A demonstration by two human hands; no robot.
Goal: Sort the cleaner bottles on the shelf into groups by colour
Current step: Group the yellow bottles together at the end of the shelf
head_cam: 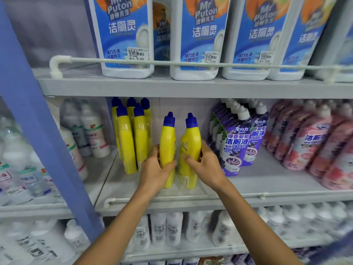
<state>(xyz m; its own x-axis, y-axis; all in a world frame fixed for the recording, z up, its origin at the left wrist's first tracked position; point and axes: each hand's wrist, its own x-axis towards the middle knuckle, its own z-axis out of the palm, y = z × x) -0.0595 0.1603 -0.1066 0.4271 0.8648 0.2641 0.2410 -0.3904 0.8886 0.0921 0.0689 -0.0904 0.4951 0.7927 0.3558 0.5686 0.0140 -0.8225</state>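
Left hand (pixel 155 170) grips the left bottle (pixel 168 144), right hand (pixel 207 165) the right bottle (pixel 191 148) — it leans, and a shove could topple the purple bottles (pixel 236 144).

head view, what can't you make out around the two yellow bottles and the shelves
- Head view: Mr Puton jugs, caps cut off by the top edge.
- Head view: held yellow bottles, labels partly covered by the left hand and right hand.
- Head view: white bottles below, label text blurred.
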